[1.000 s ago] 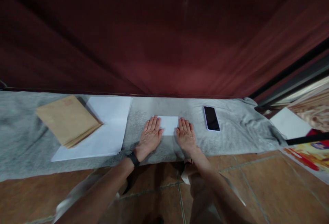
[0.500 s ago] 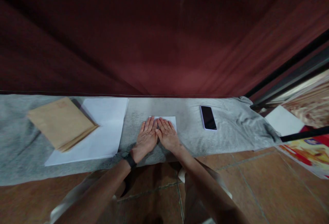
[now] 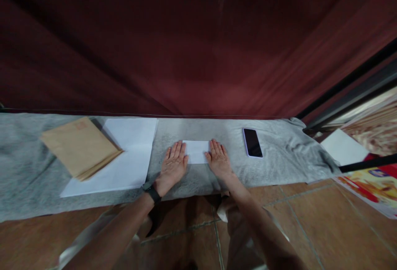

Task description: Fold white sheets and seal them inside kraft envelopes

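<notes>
A small white folded paper [image 3: 197,152] lies flat on the grey cloth [image 3: 198,127] in front of me. My left hand [image 3: 174,163] rests palm down on its left end, fingers stretched out and pointing away from me. At the right end, my right hand [image 3: 219,161] lies flat too, its fingers extended over the paper's edge. The middle of the paper shows between the two hands. A dark watch [image 3: 151,192] is on my left wrist.
To the left, a stack of brown envelopes [image 3: 80,146] sits on large white paper sheets [image 3: 136,166]. A phone [image 3: 252,142] lies to the right. Behind the cloth hangs a dark red curtain [image 3: 198,63]. A black metal frame [image 3: 350,73] and a colourful box [image 3: 372,187] stand at far right.
My hands were side by side over the middle of the paper. They have slid apart, left hand leftward and right hand rightward, uncovering the paper's middle.
</notes>
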A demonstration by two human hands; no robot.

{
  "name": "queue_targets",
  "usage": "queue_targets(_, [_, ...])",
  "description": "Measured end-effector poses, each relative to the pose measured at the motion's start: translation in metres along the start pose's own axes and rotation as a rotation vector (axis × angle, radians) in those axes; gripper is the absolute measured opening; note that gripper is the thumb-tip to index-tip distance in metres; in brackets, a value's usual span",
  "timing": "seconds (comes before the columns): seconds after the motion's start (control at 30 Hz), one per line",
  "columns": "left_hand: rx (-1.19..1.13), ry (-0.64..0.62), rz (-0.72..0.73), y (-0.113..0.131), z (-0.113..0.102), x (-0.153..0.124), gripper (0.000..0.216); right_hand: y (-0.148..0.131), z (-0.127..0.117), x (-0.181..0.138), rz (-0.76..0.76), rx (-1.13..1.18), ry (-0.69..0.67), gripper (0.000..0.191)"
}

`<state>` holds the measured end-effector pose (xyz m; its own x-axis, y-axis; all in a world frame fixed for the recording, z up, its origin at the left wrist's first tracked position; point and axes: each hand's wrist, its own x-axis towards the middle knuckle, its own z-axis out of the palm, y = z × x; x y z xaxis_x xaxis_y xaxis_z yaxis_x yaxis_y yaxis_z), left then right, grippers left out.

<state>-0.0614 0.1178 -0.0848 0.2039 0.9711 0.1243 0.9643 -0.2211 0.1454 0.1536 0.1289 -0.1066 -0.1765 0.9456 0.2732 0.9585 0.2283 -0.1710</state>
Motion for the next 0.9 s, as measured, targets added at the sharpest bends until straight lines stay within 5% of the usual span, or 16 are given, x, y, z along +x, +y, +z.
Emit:
queue_targets(0.17, [-0.026,0.058,-0.014,-0.004,-0.001,-0.001,0.058,-0.001,-0.015,-0.003,0.064,0.021,0.031,0.057])
queue_targets(0.33, [-0.098,0.037,-0.005,-0.005,-0.009,0.004,0.056,-0.027,-0.024,-0.012,-0.190,0.104,-0.099,0.063])
queue_targets(0.5, [-0.307,0.064,-0.009,-0.008,-0.016,0.011,0.051,-0.037,-0.022,-0.016,-0.228,0.109,-0.188,0.066])
queue_targets(0.9, [-1.185,-0.074,-0.509,-0.013,-0.019,0.027,0.063,-0.044,-0.027,-0.011,-0.223,0.072,-0.177,0.062])
